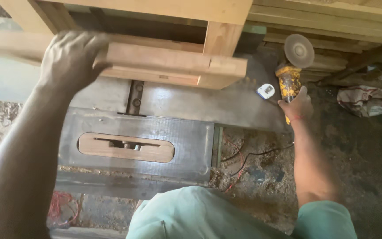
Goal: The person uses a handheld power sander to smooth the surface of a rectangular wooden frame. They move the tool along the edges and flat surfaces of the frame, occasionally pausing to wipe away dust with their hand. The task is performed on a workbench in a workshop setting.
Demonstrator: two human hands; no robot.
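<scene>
My left hand (69, 57) rests on top of a light wooden frame piece (173, 64), gripping its upper edge at the left. The frame lies across the grey metal top of a woodworking machine (226, 104). My right hand (296, 105) is closed around the body of a yellow angle grinder (288, 82), whose round disc (299, 50) points away from me. The grinder sits at the machine's right end, just beyond the frame's corner.
A small white and blue tape measure (265, 90) lies beside the grinder. The dark saw table (138, 148) has a wooden slot insert (127, 147). Stacked planks (328, 22) lie behind. A crumpled bag (365, 100) and red and black wires (239, 155) lie on the sawdusty floor.
</scene>
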